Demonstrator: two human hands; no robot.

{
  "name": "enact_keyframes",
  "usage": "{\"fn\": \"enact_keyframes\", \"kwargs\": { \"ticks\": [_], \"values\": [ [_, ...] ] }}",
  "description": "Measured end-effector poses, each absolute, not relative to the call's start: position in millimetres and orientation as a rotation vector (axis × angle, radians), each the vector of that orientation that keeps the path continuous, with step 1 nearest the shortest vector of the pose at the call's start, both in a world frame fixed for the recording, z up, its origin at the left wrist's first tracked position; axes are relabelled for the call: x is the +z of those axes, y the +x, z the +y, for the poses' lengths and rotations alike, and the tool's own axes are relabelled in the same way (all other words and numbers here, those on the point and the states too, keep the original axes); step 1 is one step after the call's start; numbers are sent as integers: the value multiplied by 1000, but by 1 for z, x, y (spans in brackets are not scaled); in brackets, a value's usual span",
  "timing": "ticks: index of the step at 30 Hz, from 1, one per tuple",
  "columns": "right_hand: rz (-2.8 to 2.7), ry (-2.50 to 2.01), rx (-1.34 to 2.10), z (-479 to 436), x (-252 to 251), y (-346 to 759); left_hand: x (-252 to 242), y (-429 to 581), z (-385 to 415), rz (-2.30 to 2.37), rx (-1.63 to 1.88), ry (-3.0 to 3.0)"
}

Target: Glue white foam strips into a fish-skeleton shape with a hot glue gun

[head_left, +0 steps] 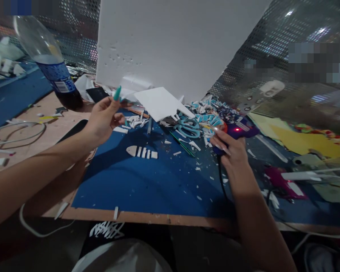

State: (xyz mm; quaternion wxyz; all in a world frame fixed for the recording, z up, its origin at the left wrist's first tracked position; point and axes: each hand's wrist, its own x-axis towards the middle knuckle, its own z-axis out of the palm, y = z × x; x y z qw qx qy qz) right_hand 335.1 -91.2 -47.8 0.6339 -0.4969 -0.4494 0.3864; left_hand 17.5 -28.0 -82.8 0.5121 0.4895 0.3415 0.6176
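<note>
My right hand (229,147) is wrapped round a purple glue gun (243,130) with a lit red light, its orange front pointing left and a black cord hanging below. My left hand (103,119), with long teal nails, is raised over the left edge of the blue mat (158,185). Its fingers are half bent and apart, and nothing shows between them. Below and right of it, a small white rounded piece followed by several narrow strips (141,152) lies in a row on the mat. A white cut sheet (161,102) rests on the scraps behind.
Teal-handled scissors (188,128) and a green pen (183,144) lie among white and blue scraps (209,111). A large white board (164,41) stands at the back. A bottle with dark drink (56,75) leans at left. Yellow sheets (308,138) and a magenta object (286,183) are at right.
</note>
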Motion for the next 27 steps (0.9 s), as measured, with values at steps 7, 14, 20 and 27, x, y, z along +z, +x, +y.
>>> {"fn": "enact_keyframes", "kwargs": {
  "ticks": [7,14,20,27],
  "values": [
    [-970,-1208,678,-81,-55,345,-71,-14,-4,984,1787,1014],
    [-1085,-1411,574,-80,-63,344,-75,9,-22,894,1872,1332],
    [-1372,-1578,302,-83,-66,347,-67,39,-62,613,1281,1622],
    [-1608,-1841,-125,-82,-62,364,-73,40,-74,746,1182,1882]
  ]
}}
